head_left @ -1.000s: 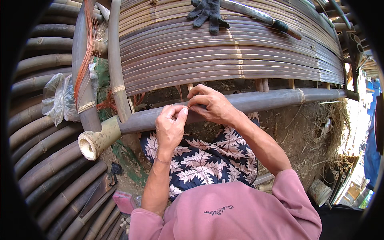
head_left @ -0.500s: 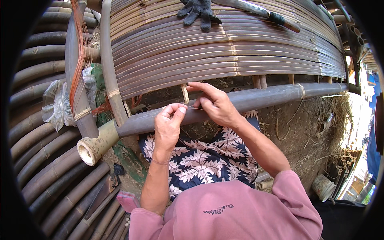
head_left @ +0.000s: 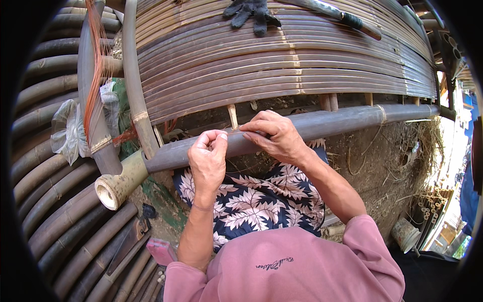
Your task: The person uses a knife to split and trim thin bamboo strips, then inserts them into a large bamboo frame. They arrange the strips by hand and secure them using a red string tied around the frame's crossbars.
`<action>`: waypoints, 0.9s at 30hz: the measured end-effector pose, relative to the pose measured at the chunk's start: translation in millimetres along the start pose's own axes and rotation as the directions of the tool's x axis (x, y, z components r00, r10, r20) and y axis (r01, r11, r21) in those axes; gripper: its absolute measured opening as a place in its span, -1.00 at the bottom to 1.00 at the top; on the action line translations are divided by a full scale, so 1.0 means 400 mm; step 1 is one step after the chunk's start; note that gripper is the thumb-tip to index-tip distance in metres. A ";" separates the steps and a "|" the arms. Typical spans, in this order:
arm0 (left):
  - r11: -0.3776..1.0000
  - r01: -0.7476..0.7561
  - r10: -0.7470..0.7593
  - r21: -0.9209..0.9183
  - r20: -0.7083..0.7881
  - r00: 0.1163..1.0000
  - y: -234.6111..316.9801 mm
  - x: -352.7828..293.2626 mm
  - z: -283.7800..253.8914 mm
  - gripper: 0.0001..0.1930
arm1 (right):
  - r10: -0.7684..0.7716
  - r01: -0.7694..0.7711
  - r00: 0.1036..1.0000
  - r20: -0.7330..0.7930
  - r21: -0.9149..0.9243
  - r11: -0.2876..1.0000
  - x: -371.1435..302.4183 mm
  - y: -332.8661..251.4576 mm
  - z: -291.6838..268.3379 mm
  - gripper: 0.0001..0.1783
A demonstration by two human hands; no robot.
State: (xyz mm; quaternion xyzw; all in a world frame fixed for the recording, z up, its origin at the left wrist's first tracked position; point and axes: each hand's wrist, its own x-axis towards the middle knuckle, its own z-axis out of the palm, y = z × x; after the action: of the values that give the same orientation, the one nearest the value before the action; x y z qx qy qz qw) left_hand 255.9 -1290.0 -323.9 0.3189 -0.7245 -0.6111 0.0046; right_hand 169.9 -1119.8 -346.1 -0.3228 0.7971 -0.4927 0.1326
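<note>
Over a thick dark bamboo pole (head_left: 332, 125), both my hands are closed in a pinch. A thin strand (head_left: 234, 132) stretches across the small gap between their fingertips. My left hand (head_left: 209, 158) grips one end between thumb and forefinger, the other fingers curled. My right hand (head_left: 277, 136) pinches the strand farther right, its fingers pressed together. Just beyond the fingertips, a pale bamboo peg (head_left: 232, 116) joins the pole to a panel of dark bamboo slats (head_left: 226, 65). Whether the strand loops around anything cannot be seen.
A dark glove (head_left: 253, 15) and a long knife (head_left: 347, 21) lie on the slats. Orange strands (head_left: 94, 75) hang over an upright bamboo at left, beside a clear plastic bag (head_left: 69, 132). Lower left are a saw (head_left: 123, 244), a pink block (head_left: 161, 250) and stacked bamboo poles (head_left: 55, 194).
My hands have drawn slightly apart, the left going a little left. My right fingers, raised and spread before, have come down into a pinch. The view has shifted a little.
</note>
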 end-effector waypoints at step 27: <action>0.989 -0.104 0.122 -0.106 0.178 0.976 -0.013 -0.024 -0.053 -0.75 | 0.605 -0.484 0.749 0.271 -0.399 0.778 0.143 0.048 0.039 -0.70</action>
State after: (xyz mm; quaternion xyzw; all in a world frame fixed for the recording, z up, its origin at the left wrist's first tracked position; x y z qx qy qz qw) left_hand 274.3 -1304.2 -319.5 0.2188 -0.7086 -0.6707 -0.0122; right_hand 127.5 -1161.8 -364.5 -0.1794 0.8802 -0.2296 0.3746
